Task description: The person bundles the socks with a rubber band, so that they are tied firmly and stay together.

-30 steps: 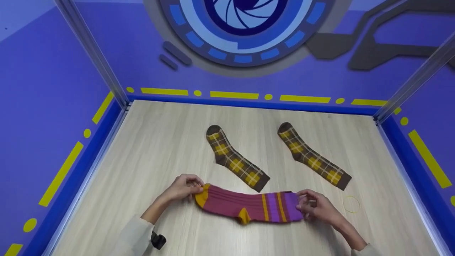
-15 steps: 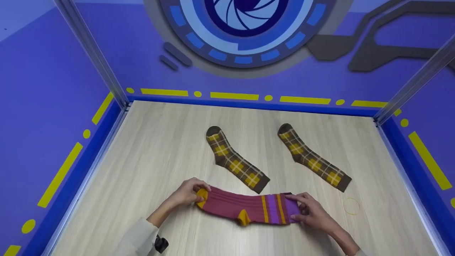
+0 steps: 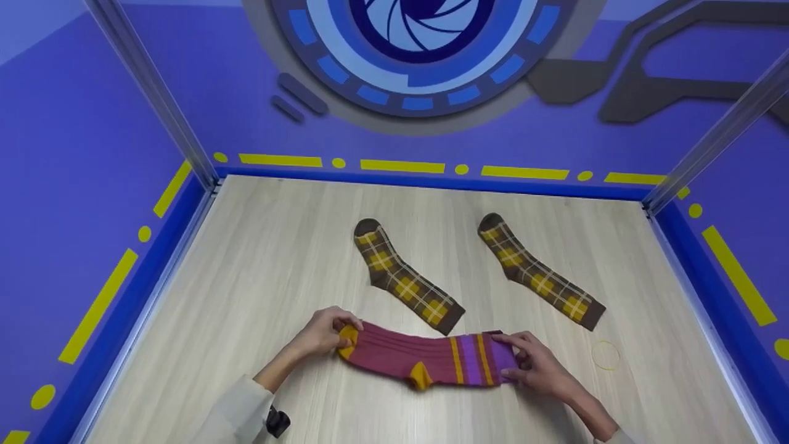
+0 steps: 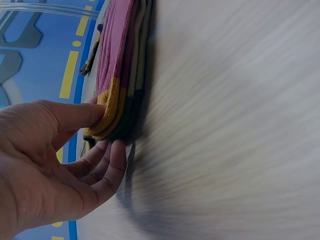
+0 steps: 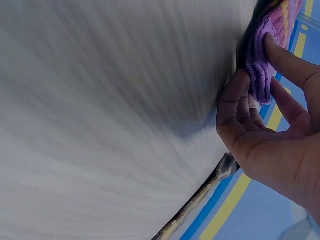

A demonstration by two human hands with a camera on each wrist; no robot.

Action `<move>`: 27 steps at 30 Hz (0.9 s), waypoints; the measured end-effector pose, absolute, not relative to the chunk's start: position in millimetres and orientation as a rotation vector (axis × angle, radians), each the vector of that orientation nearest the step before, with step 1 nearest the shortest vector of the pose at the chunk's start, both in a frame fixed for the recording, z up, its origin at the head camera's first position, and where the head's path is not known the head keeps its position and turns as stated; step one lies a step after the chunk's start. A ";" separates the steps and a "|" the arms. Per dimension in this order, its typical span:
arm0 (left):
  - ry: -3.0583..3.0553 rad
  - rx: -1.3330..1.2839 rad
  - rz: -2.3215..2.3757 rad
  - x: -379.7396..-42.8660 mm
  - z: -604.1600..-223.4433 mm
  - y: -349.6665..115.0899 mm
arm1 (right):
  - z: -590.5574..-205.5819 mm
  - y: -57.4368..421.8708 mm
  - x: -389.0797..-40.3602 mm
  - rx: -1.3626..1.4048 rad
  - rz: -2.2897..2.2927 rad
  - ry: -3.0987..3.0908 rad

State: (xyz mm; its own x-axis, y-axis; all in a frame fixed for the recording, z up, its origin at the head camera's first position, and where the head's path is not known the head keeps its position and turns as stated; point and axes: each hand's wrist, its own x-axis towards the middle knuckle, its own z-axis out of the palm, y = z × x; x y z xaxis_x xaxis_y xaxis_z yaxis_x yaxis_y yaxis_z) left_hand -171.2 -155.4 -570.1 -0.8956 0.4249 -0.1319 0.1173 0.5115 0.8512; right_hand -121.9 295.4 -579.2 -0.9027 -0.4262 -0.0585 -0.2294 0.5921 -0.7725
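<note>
A maroon sock point(image 3: 394, 353) with a mustard toe and heel and a purple striped cuff lies lengthwise across the front of the table. In the left wrist view, grey layers with a dark green toe point(image 4: 131, 112) show beneath it, so several layers are stacked. My left hand point(image 3: 320, 336) pinches the toe end, thumb on top and fingers beneath. At the opposite end, my right hand point(image 3: 537, 368) holds the layered purple cuff point(image 5: 259, 65) between thumb and fingers.
Two brown-and-yellow plaid socks, one in the middle point(image 3: 404, 285) and one farther right point(image 3: 542, 280), lie flat behind the stack. A thin yellow band point(image 3: 605, 341) rests right of my right hand. Blue panels point(image 3: 419, 148) wall in the wooden table point(image 3: 277, 246).
My right hand has shifted left and farther over the purple cuff. My left hand has moved slightly right over the mustard toe. The plaid socks stay in place.
</note>
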 end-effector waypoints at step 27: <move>2.454 0.522 1.274 -174.5 -570.0 -155.6 | -575.6 295.6 -121.6 -0.536 -1.211 2.530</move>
State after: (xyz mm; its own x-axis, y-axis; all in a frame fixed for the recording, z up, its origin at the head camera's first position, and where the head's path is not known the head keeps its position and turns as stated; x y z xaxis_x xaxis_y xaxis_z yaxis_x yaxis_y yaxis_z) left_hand -174.5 -155.6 -570.0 -0.8797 0.4609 -0.1172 0.1695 0.5341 0.8283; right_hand -121.6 295.6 -575.6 -0.8904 -0.4453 -0.0937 -0.2064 0.5787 -0.7890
